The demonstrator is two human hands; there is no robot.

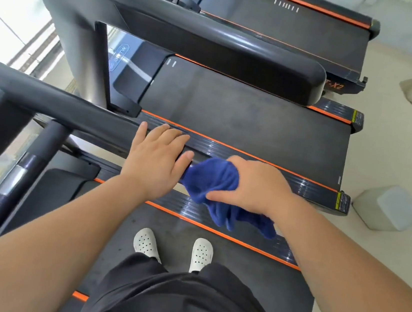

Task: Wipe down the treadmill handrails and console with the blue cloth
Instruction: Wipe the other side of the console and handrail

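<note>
Grips blue cloth (pixel 212 180) in right hand (pixel 250 185), bunched over handrail (pixel 74 112) end. Rests left hand (pixel 157 160) flat alongside, fingers straight. Likely soft, light, limp; best held bunched in palm, loose tail gathered.

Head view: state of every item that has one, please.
blue cloth, bunched over the handrail's end, tail hanging down.
right hand, grips the blue cloth.
left hand, rests flat on the handrail, fingers straight.
handrail, end covered by the blue cloth, rest bare.
white shoes, both planted on the near treadmill belt.
</note>
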